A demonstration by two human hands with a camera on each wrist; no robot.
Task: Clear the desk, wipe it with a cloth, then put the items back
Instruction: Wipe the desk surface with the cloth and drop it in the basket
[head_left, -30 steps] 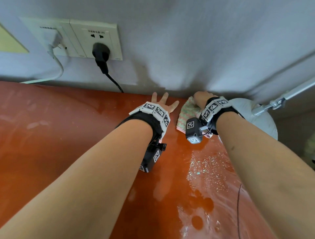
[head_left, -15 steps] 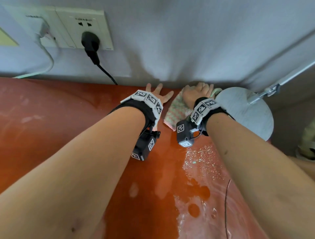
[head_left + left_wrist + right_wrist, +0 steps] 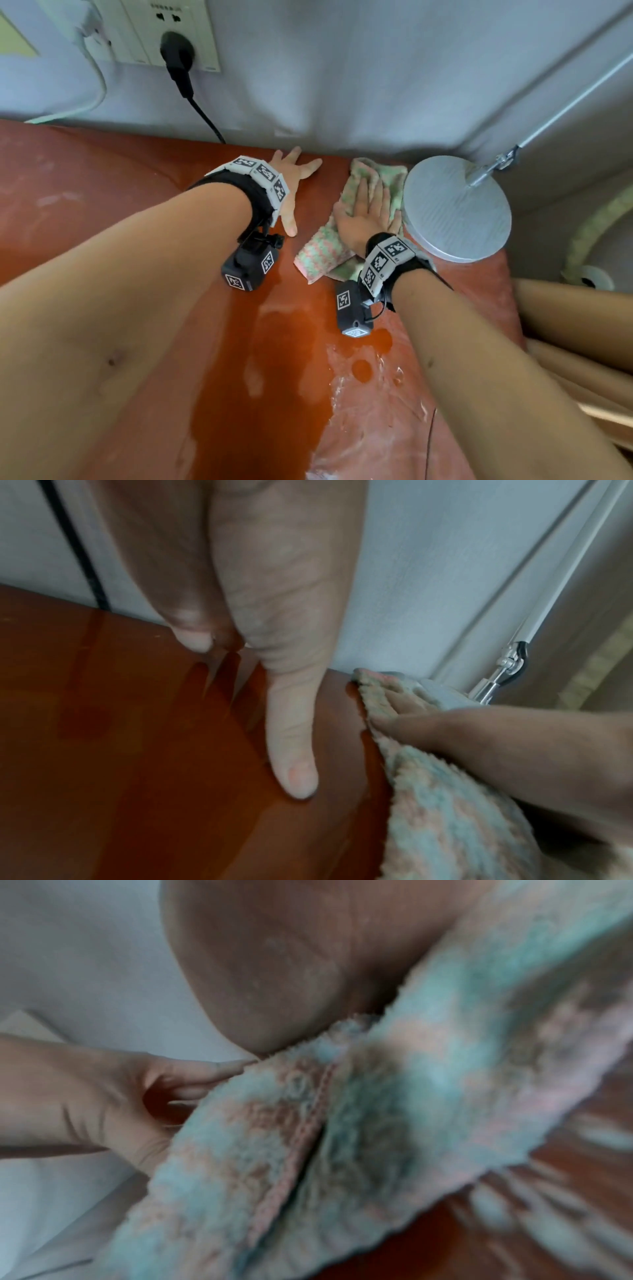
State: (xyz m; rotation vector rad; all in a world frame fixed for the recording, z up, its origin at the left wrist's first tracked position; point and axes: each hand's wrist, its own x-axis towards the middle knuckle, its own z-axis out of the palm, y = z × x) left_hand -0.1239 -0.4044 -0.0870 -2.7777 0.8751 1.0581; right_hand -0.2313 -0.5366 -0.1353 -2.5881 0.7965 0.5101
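Note:
A fluffy pink-and-green cloth (image 3: 322,253) (image 3: 445,818) (image 3: 342,1137) lies on the glossy red-brown desk (image 3: 102,212) near the back wall. My right hand (image 3: 368,212) lies flat on it with straight fingers, pressing it down beside the lamp base. My left hand (image 3: 294,185) (image 3: 291,723) rests flat on the bare desk just left of the cloth, fingers spread towards the wall. In the right wrist view my palm presses on the blurred cloth.
A round silver lamp base (image 3: 455,209) with a slanted metal rod (image 3: 565,99) stands at the desk's back right corner, touching the cloth. A black plug and cable (image 3: 181,68) hang from the wall socket. Wet streaks (image 3: 370,394) mark the near desk. Cardboard tubes (image 3: 575,325) lie right.
My right hand has flattened out on the cloth and drawn it back from the wall. The left hand stays planted on the desk. The head view has shifted.

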